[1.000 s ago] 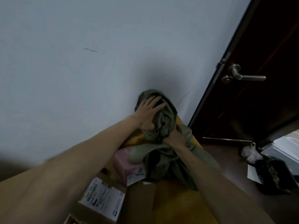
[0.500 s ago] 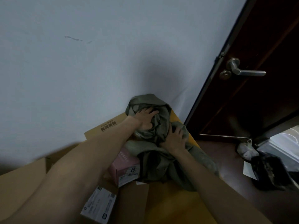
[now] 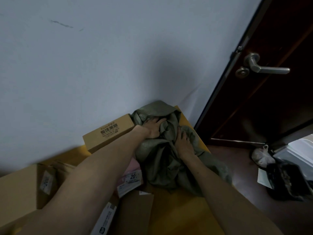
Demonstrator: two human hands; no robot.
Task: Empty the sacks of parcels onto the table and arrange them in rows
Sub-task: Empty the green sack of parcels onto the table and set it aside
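1. Left hand (image 3: pixel 153 128) is pressing on the crumpled green sack (image 3: pixel 160 165), fingers extended into its folds.
2. Right hand (image 3: pixel 183 144) is lying on the same sack, fingers spread.
3. Sack is sitting on the yellow table (image 3: pixel 186 211) at frame centre, against the wall.
4. Cardboard box (image 3: pixel 108 133), left of the sack, is showing dark Chinese print, too blurred to read.
5. Pink parcel (image 3: pixel 133 177), below the left forearm, is showing a label reading "20".

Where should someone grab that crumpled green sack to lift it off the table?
Probably by the bunched folds at its top, coming from above on the near side: the green sack lies as a loose heap in the far corner of the table, with the wall close behind.
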